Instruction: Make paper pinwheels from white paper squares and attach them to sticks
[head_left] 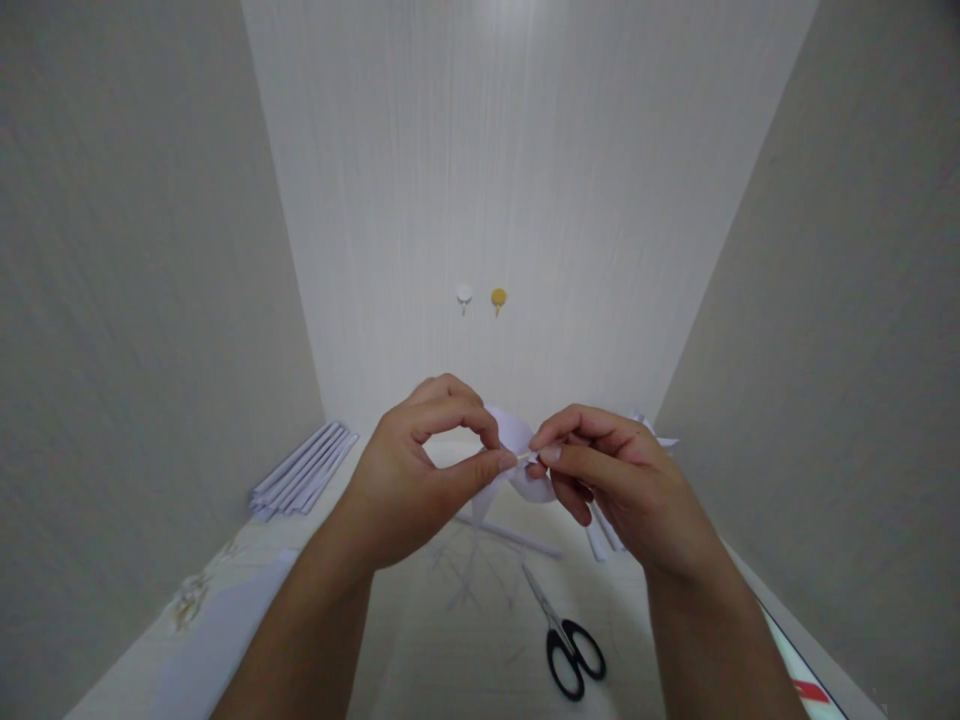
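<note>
Both hands are raised above a pale table [450, 660], meeting at the fingertips. My left hand [420, 480] pinches thumb and forefinger together on a small white paper piece [517, 450]. My right hand [607, 480] pinches the same paper from the other side, and a thin pale stick shows between the two pinches. The paper curls behind and below the fingers; most of its shape is hidden by them.
Black-handled scissors [566, 640] lie on the table below my right hand. A bundle of rolled white paper tubes [300, 470] rests at the back left. Thin white strips [510, 535] lie under the hands. Two small hooks [480, 297] hang on the far wall.
</note>
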